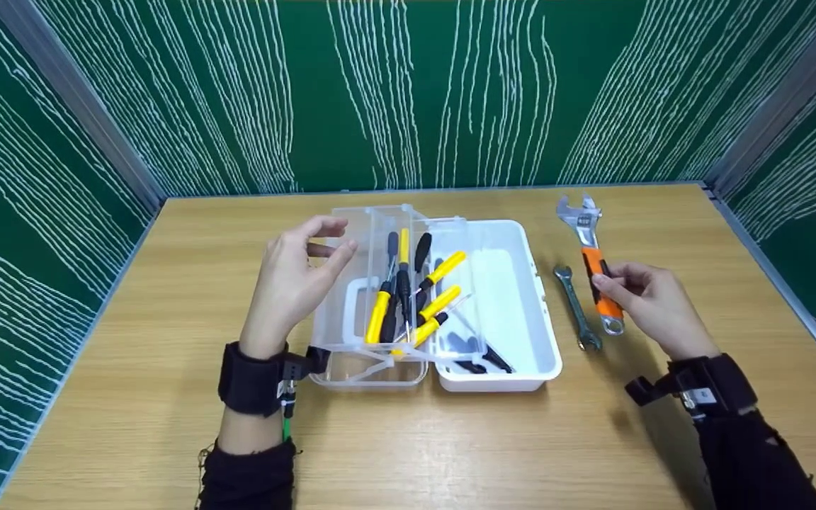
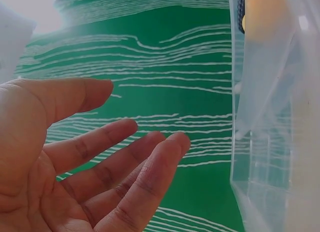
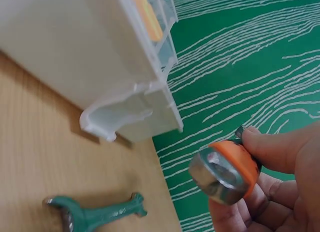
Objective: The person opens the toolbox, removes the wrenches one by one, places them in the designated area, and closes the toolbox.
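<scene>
My right hand (image 1: 652, 304) pinches the orange grip of an adjustable wrench (image 1: 592, 256), which is raised with its metal jaw pointing away from me. In the right wrist view, the rounded metal end of this wrench (image 3: 212, 179) faces the camera. My left hand (image 1: 291, 280) holds nothing; its fingers are spread and loosely bent beside the clear tray (image 1: 348, 237) of a toolbox. Several yellow-and-black screwdrivers (image 1: 378, 316) lie in that tray. The left wrist view shows the left hand (image 2: 125, 187) apart from the clear plastic wall (image 2: 260, 157).
The toolbox's white bin (image 1: 514, 297) stands open, with dark-handled tools (image 1: 496, 360) at its near end. Left of it, the clear lid (image 1: 372, 379) rests on the wooden table (image 1: 465, 446). A green open-end wrench (image 1: 576, 309) lies right of the bin. Green panels (image 1: 422, 92) enclose the table.
</scene>
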`<state>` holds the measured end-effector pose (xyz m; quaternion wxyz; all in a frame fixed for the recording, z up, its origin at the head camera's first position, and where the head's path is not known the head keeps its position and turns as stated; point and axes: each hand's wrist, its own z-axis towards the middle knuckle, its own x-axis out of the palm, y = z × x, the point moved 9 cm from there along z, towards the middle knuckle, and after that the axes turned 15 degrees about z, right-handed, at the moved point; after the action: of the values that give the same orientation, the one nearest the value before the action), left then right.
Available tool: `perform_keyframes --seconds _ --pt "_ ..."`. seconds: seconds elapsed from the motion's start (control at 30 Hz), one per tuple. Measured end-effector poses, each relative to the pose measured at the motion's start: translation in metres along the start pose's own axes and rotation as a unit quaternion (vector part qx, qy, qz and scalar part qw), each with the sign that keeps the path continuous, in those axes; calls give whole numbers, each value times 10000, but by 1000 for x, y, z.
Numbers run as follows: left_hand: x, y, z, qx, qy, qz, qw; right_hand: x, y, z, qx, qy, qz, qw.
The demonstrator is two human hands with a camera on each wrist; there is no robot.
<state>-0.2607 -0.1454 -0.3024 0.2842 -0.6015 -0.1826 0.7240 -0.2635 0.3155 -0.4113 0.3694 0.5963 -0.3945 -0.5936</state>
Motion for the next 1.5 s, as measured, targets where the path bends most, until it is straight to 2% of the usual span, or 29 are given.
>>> perform_keyframes --seconds 0.63,0.97,1.2,1.5 --pt "-3 2 0 -36 -20 77 10000 -13 -48 5 737 93 -406 9964" --pt "-3 4 1 -60 -38 35 10000 -15 -61 8 680 220 -675 9952" --pt "-3 6 1 -150 16 71 9999 -17 -75 7 1093 276 -646 9915" --pt "-2 7 1 -168 47 54 9998 -18 -81 9 925 307 -935 9908"
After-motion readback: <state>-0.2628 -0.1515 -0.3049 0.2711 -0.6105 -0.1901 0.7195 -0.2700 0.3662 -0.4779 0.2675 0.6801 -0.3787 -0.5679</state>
